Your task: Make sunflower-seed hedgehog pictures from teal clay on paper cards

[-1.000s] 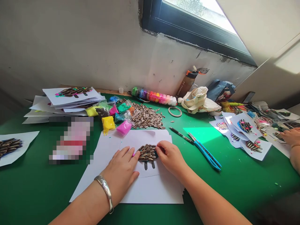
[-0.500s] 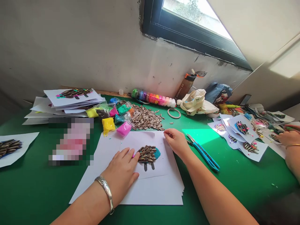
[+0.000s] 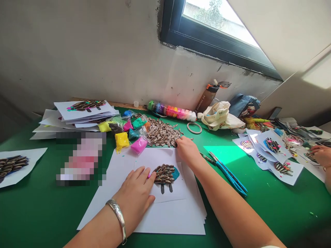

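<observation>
My left hand (image 3: 136, 194), a silver bangle on its wrist, lies flat and open on a sheet of white paper (image 3: 157, 193), its fingertips beside a seed hedgehog figure (image 3: 165, 173) with a blue clay body and two dark legs. My right hand (image 3: 186, 150) reaches to the near edge of a pile of striped sunflower seeds (image 3: 161, 132). Its fingers are curled down at the seeds; what they pinch is hidden.
Small bags of coloured clay (image 3: 128, 132) lie left of the seeds. Stacked finished sheets (image 3: 77, 113) sit at far left. Blue utility knives (image 3: 229, 174) and a pen lie right of the paper. A tape ring (image 3: 194, 127), cloth bag (image 3: 219, 115), bottle (image 3: 207, 96) and another person's hand (image 3: 320, 155) are further right.
My right hand left the hedgehog figure and moved up to the seed pile. My left hand stayed flat on the paper.
</observation>
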`<act>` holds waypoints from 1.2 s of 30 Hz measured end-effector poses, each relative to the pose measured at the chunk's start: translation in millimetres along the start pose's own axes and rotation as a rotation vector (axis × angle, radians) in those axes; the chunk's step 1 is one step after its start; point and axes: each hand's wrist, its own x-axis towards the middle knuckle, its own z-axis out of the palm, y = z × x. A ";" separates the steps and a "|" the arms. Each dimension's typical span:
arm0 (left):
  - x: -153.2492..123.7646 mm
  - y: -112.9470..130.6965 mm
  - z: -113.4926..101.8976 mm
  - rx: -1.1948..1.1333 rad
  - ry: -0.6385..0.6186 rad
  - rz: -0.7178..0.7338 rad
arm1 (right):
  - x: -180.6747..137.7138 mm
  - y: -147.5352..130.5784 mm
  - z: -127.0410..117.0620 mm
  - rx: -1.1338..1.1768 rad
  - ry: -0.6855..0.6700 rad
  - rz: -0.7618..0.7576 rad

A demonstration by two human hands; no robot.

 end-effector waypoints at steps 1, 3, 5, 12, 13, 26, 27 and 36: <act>-0.1 -0.1 0.0 -0.002 -0.001 -0.002 | 1.5 -1.0 0.2 0.001 0.003 0.001; -0.2 -0.4 0.4 -0.010 -0.003 -0.007 | 3.7 -1.8 -1.1 0.016 0.016 -0.001; -0.1 -0.7 1.1 -0.020 -0.004 -0.010 | 1.2 -1.3 -5.4 0.046 0.038 -0.007; 2.5 2.0 -10.3 -0.019 -0.051 -0.009 | -66.8 0.2 -25.2 0.410 0.109 0.007; 3.2 2.5 -13.8 -0.022 -0.073 -0.013 | -79.1 -1.2 -24.6 0.550 0.090 0.040; 2.7 -0.2 -9.9 -0.065 -0.046 -0.005 | -110.2 -20.0 -13.2 0.932 0.046 0.179; 2.3 -0.9 -7.6 -0.062 -0.034 -0.003 | -110.1 -20.4 -12.5 0.915 0.048 0.167; 2.0 -0.8 -11.3 -0.012 -0.051 0.012 | -109.3 -25.5 -9.0 0.816 0.071 0.114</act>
